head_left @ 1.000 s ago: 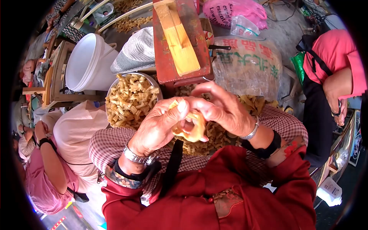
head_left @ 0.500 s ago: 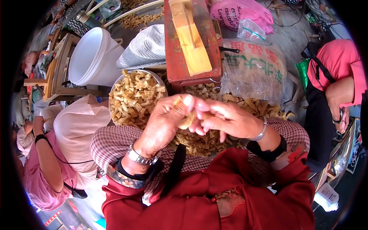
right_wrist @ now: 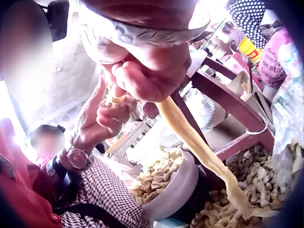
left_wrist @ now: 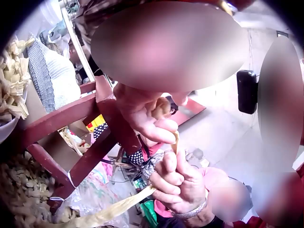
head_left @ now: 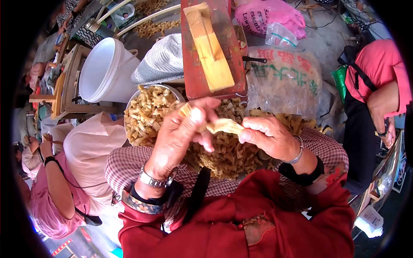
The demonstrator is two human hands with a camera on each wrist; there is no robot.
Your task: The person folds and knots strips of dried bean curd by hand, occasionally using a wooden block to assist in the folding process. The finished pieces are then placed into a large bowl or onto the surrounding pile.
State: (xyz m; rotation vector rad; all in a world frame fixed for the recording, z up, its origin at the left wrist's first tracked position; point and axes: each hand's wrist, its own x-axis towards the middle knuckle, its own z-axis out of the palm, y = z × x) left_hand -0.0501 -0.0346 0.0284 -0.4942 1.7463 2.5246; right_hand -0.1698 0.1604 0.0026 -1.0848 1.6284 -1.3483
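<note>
Drawn away from your left hand (head_left: 172,136) over the last half-second, your right hand (head_left: 273,138) pinches one end of a pale strip (head_left: 226,125); your left pinches the other, seemingly to tension it, above heaped pieces (head_left: 223,161).

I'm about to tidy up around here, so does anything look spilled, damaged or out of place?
Loose yellowish pieces lie on the floor beyond the white bucket, seemingly outside any container: possibly spilled, perhaps spread deliberately. The red bench has worn, scuffed paint. The strip being handled shows no obvious damage.
</note>
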